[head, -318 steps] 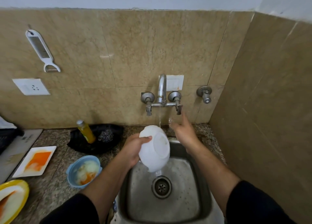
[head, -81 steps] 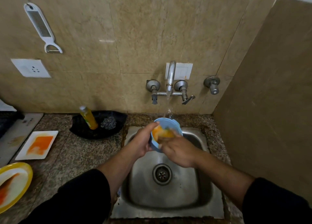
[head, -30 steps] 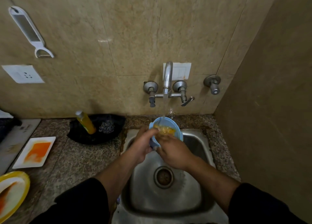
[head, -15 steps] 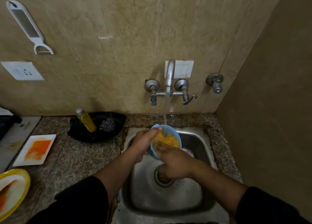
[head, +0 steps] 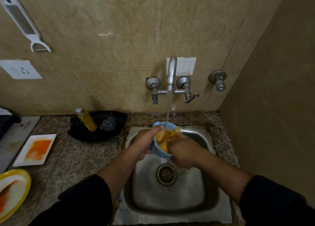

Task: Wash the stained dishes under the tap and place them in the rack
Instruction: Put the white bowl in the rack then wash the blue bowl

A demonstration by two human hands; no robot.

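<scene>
Tan tiles cover the wall, and a speckled stone counter [head: 81, 157] runs below it to a steel sink [head: 170, 200] at the view's six o'clock. At ten o'clock a white peeler [head: 23, 23] hangs on the wall above a socket [head: 20, 69].

On the counter at eight o'clock lies a yellow plate [head: 27, 179] streaked with orange. Just past it is a white square plate [head: 22, 161] with an orange smear. Both are unwashed. At the sink's eleven o'clock, a black tray [head: 81, 135] holds a soap bottle [head: 87, 120] and a steel scrubber [head: 108, 123].

The left hand [head: 144, 144] grips the blue bowl [head: 158, 150] by its near side, thumb hooked over the rim. The bowl is tilted above the drain [head: 166, 174], with orange water inside. The tap [head: 171, 72] at twelve o'clock runs, and its stream [head: 168, 106] falls on the bowl's far rim.

The right hand [head: 184, 152] reaches into the bowl. Its fingertips are lost in the murky water, so I cannot tell whether they press flat or curl round the rim.

The step in hand looks like rubbing the stain out of the bowl under the tap. Next, the bowl needs tipping to dump the dirty water and a clean rinse. Then it goes to the rack, which is not in view, so the person will likely have to turn to find it.
</scene>
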